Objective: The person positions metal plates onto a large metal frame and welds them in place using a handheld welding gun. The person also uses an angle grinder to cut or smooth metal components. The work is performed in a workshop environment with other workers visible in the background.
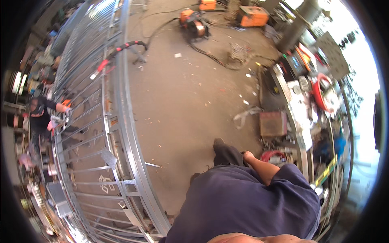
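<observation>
My right hand (248, 155) hangs beside my dark trousers (229, 154), its fingers at a small dark patch; whether it holds anything cannot be told. My left hand is out of view. To the left lies a long galvanized metal frame with parallel bars (88, 142), raised above the floor. A welding torch (101, 66) with a red handle rests across its upper part, its black cable running to an orange wire feeder with a copper-coloured spool (199, 28). A flat metal plate (108, 158) lies on the frame's bars.
A co-worker (41, 115) bends at the frame's far side. On the right stands a cluttered workbench (299, 121) with a red ring-shaped item (320, 92). A box (273, 123) sits by it. Cables (212, 57) and scraps lie on the floor; orange machines (253, 16) stand beyond.
</observation>
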`<state>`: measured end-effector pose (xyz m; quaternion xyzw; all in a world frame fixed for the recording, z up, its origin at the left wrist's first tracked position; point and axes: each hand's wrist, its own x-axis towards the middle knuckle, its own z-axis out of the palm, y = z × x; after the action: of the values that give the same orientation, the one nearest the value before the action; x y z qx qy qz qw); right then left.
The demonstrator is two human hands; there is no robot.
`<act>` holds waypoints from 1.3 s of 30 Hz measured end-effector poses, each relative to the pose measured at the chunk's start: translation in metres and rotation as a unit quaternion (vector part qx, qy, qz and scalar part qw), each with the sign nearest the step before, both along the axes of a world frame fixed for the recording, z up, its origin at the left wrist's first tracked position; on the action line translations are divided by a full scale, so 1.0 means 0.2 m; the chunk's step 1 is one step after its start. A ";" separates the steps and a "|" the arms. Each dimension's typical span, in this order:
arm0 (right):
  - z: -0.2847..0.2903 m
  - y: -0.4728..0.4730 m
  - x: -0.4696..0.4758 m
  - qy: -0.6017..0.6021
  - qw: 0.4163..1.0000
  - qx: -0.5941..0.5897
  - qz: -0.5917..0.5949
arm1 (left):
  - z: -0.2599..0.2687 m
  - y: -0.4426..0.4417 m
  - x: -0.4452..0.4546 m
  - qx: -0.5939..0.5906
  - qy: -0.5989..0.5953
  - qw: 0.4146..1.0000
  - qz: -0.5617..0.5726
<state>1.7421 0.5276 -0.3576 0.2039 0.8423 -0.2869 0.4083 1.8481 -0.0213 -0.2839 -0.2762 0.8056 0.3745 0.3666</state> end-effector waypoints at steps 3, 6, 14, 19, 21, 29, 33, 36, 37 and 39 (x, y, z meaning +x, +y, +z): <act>0.06 0.36 -0.47 0.080 0.996 -0.007 0.029 | -0.02 0.33 -0.37 0.057 0.018 0.998 0.028; 0.45 0.28 -1.08 0.007 0.971 -0.091 -0.222 | 0.01 0.43 -0.65 0.067 0.040 0.994 0.079; 0.35 0.65 -2.00 0.014 0.954 -0.087 -0.287 | -0.18 0.88 -1.89 0.175 0.083 0.973 0.125; 0.33 0.82 -2.37 0.006 0.996 -0.050 -0.074 | -0.35 0.93 -2.67 0.075 0.091 0.993 0.018; 0.16 1.06 -2.47 -0.007 0.999 0.037 0.030 | -0.19 1.06 -3.20 0.120 -0.029 0.983 0.133; -0.11 1.18 -3.89 0.131 0.980 0.042 0.140 | 0.37 0.98 -4.58 0.055 0.054 0.898 0.433; 0.03 1.01 -5.00 -0.002 0.994 -0.112 0.013 | 0.58 0.71 -5.06 -0.156 0.285 0.803 0.499; 0.21 0.78 -5.68 -0.087 0.964 -0.185 -0.168 | 0.73 0.29 -5.21 -0.150 0.384 0.661 0.627; 0.29 0.72 -5.88 -0.078 0.963 -0.181 -0.184 | 0.78 0.15 -5.28 -0.159 0.394 0.631 0.649; 0.43 0.52 -6.21 -0.051 0.963 -0.188 -0.189 | 0.85 -0.15 -5.30 -0.150 0.354 0.609 0.694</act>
<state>0.4996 0.6323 -0.2709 0.2935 0.6974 -0.5009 0.4202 0.7883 -0.0512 -0.1130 -0.6495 0.4853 0.4591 -0.3632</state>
